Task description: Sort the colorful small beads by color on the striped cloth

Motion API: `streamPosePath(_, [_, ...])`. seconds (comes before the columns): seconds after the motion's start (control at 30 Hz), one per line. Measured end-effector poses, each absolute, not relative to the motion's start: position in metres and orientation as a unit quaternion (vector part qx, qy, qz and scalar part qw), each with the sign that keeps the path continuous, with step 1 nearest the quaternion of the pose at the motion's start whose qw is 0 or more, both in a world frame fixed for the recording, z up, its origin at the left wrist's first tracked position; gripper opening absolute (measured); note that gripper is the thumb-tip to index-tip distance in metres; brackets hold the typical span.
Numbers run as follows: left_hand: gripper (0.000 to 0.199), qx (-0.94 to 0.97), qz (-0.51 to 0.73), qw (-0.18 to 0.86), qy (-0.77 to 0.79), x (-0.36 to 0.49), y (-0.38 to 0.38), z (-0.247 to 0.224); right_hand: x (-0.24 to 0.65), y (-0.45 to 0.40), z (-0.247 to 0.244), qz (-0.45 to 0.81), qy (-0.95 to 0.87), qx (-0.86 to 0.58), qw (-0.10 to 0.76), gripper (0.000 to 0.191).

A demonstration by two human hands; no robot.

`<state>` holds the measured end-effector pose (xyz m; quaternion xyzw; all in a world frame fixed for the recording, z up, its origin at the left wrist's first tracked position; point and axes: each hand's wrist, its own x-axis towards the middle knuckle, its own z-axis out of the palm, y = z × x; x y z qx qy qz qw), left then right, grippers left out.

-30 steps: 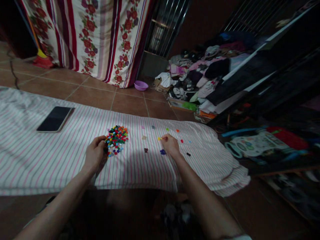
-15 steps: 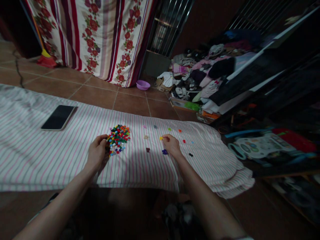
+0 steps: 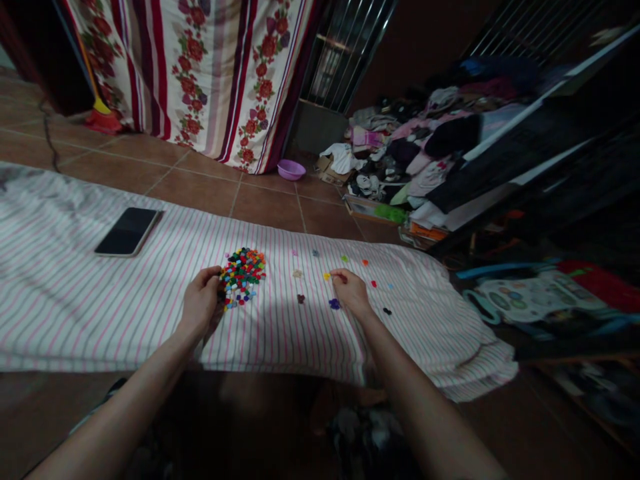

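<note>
Striped cloth (image 3: 280, 347) spans the view; a dark-screened phone (image 3: 128, 231) lies near its far edge; mid-cloth, my left hand (image 3: 201, 297) touches the left side of a colourful heap (image 3: 243, 275); my right hand (image 3: 351, 290) is beside the yellow pieces (image 3: 327, 276); both hands' fingers are curled nearly closed, their grip unclear.

The left hand (image 3: 203, 297) is low, with its thumb and pointing finger close together. The right hand (image 3: 350, 291) has its fingers bent and its fingertips (image 3: 336, 274) close together, pointing left. Both arms are bare. They reach forward from the bottom corners and lean in toward the middle.
</note>
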<state>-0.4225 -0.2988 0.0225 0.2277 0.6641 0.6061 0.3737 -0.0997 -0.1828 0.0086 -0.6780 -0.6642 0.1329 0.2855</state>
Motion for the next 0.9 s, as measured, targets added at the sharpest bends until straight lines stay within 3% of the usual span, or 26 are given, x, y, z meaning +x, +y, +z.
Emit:
streamPosePath(0.3, [0.04,0.191,0.622,0.423,0.631,-0.42,-0.3,0.027,-0.12,-0.186,0.024,0.07,-0.703,-0.629,0.323,0.025])
streamPosePath(0.47, [0.04,0.191,0.61,0.435,0.635,-0.419,-0.303,0.031,-0.172,-0.204,0.033,0.133,-0.778,-0.511,0.342,0.023])
streamPosePath(0.7, [0.041,0.231,0.6,0.416,0.643,-0.421,-0.303,0.031,-0.261,-0.226,0.031,0.217,-0.857,-0.392,0.253,0.021])
streamPosePath(0.9, [0.041,0.225,0.606,0.414,0.641,-0.422,-0.3,0.03,-0.299,-0.219,0.025,0.171,-0.888,-0.394,0.167,0.024])
